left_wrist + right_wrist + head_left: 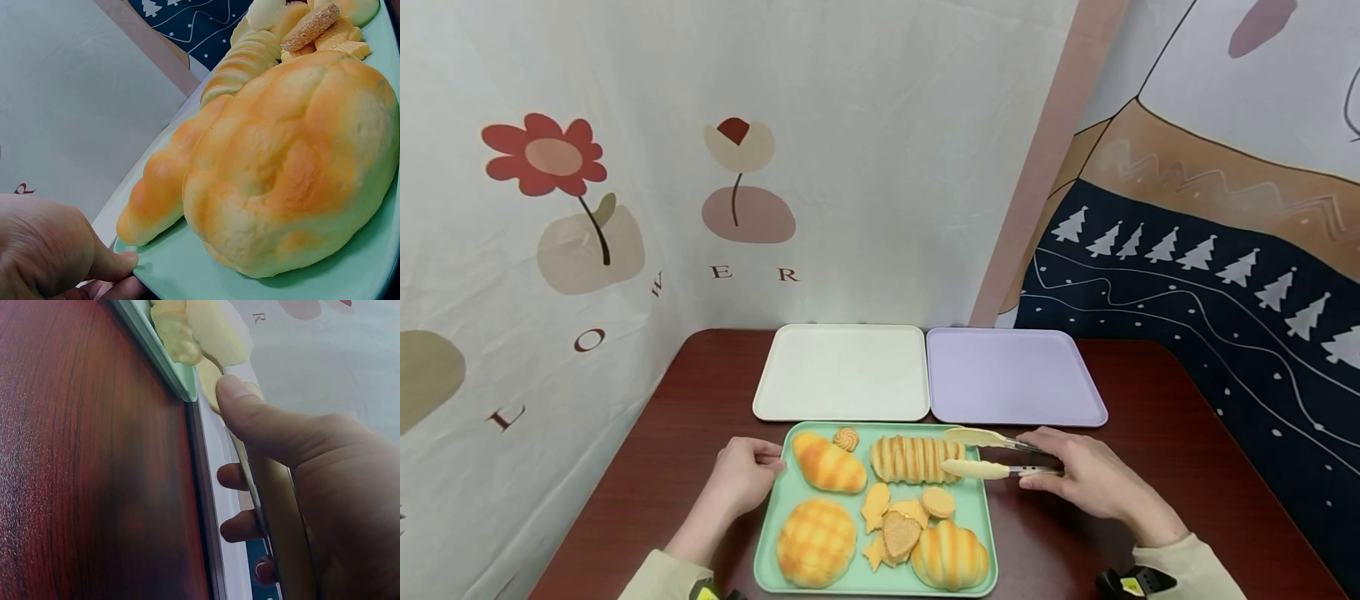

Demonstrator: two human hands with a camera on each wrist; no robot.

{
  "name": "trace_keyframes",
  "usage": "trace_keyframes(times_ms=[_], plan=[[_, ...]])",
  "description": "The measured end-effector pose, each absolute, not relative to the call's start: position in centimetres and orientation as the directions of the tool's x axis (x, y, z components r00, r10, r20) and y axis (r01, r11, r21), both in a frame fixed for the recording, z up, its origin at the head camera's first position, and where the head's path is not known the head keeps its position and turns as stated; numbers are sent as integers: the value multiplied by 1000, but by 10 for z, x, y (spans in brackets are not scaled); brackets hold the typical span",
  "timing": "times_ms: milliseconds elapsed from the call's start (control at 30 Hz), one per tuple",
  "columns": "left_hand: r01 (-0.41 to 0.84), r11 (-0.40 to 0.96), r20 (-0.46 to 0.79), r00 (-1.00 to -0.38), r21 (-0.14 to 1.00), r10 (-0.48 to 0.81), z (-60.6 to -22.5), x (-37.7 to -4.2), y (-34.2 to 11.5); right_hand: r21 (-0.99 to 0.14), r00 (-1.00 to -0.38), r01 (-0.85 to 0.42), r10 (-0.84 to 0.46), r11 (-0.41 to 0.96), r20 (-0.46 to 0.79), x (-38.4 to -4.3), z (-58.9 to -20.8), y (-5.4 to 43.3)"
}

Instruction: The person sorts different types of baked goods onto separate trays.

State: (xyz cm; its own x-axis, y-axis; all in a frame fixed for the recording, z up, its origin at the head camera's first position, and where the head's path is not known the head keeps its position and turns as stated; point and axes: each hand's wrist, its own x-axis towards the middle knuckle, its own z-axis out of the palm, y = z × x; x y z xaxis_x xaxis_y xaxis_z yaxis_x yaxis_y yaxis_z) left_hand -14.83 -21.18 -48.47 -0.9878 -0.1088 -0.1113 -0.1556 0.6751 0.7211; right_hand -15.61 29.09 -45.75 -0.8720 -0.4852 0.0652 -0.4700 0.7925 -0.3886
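My left hand (741, 475) pinches the left rim of a green tray (973, 508), thumb on top and fingers below the edge. On that tray lie a toy croissant (829, 462), a ridged long bread (910, 459), a round checkered bun (816, 542), a striped roll (950, 557) and several small cookies, among them a heart-shaped cookie (900, 534). My right hand (1090, 475) holds tongs (992, 471) with cream-coloured tips. The spread tips reach over the right end of the ridged bread, one on its far side and one overlapping its near side.
Behind the green tray, a white tray (842, 372) and a lilac tray (1015, 375) stand side by side. The dark red table (655, 500) extends to both sides. Printed cloths (880, 167) hang at the back and sides.
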Motion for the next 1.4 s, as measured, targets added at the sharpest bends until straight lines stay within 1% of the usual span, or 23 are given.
trace_keyframes(times_ms=[133, 233, 367, 567, 1033, 1400], plan=[[-156, 676, -110, -988, 720, -111, -485, -148, -212, -367, -887, -447, -458, 816, 62, -157, -458, 289], [-157, 676, -110, -988, 719, -113, -485, -148, -212, -371, -897, -421, -439, 827, 40, -157, -459, 288], [-153, 677, -107, -988, 720, -110, -484, -149, -212, -384, -889, -430, -458, 817, 22, -156, -460, 287], [-153, 677, -108, -988, 720, -108, -484, -149, -211, -361, -863, -485, -502, 796, 53, -157, -461, 288], [-158, 679, -113, -987, 717, -110, -485, -148, -212, -357, -863, -493, -499, 793, 83, -154, -461, 287], [-156, 678, -110, -988, 719, -110, -484, -148, -211, -361, -853, -518, -500, 776, 151, -152, -461, 289]])
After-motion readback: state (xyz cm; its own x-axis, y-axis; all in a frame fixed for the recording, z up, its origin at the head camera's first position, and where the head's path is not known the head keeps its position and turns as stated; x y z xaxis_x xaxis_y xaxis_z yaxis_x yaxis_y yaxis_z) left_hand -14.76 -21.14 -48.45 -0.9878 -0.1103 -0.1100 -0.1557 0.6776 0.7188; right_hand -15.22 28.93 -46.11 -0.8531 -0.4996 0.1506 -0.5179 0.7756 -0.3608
